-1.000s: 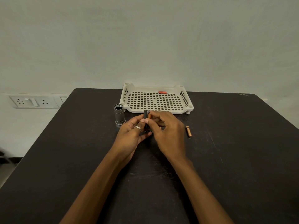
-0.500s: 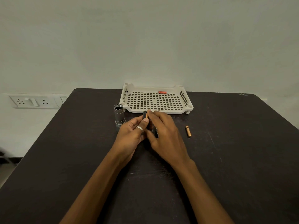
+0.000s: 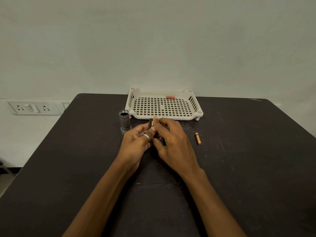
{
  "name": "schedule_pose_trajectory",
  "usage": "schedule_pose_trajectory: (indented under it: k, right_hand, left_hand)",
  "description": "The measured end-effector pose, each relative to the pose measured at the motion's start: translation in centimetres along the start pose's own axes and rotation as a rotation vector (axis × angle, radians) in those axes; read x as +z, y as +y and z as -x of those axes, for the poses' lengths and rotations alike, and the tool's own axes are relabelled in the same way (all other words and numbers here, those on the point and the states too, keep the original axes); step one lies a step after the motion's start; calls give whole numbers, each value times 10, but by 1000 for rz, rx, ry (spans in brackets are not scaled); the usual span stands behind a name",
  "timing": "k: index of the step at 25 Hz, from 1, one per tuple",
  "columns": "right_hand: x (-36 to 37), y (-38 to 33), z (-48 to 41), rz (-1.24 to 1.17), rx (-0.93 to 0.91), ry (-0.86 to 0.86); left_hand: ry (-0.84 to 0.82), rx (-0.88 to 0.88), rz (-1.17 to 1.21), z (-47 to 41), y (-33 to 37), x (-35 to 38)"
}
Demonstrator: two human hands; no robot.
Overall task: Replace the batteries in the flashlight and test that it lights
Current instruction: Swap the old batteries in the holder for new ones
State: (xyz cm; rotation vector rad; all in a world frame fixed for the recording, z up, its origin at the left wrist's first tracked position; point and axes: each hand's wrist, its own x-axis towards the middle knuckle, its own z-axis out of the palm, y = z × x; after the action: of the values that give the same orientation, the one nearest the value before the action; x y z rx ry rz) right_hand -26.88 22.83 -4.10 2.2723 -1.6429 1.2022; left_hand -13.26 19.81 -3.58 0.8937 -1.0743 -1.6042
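Note:
My left hand grips a small black battery holder, held upright between both hands. A copper battery lies against the holder, and the fingers of my right hand press on it. The grey flashlight body stands upright with its open threaded end up, just left of my hands. A second copper battery lies loose on the table to the right. A red battery rests at the back of the white tray. Most of the holder is hidden by my fingers.
The dark table reaches to the wall at the back. The perforated white tray stands at the far middle, right behind my hands. A wall socket panel sits off the table's left edge.
My right hand has shifted left and down over the holder, and its fingers have closed in on the copper battery. The left hand has barely moved.

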Motion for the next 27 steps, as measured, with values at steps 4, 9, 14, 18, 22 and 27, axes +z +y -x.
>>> schedule_pose_trajectory:
  k: [4, 9, 14, 18, 22, 27]
  right_hand:
    - [1, 0, 0, -50, 28, 15]
    - [0, 1, 1, -73, 6, 43]
    - [-1, 3, 1, -76, 4, 52]
    - [-1, 1, 1, -128, 27, 48]
    - [-3, -2, -3, -298, 116, 66]
    - [-6, -3, -2, -265, 125, 86]
  left_hand:
    - [-3, -4, 3, 1, 1, 1]
    - [2, 4, -16, 1, -1, 0]
    - [-18, 16, -73, 3, 0, 2]
    - [-15, 25, -68, 5, 3, 3]
    - [-30, 19, 8, 8, 8, 6]
    - [-9, -3, 80, 6, 8, 7]
